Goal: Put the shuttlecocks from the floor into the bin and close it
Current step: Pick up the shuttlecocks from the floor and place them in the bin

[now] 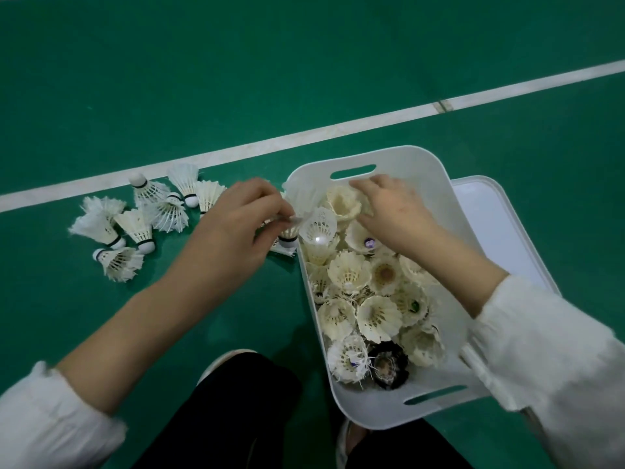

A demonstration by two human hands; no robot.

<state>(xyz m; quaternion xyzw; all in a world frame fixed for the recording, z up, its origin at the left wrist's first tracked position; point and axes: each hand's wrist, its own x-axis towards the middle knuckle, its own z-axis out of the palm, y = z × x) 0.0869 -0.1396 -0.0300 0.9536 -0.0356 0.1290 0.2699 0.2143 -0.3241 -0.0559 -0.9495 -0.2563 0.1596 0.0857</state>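
Left hand (236,228) pinches a white feather shuttlecock (289,235) just left of the white plastic bin (406,157); right hand (392,214) rests flat inside.

No writing is legible; a purple sticker (369,243) inside one shuttlecock (357,235) seems too blurred.
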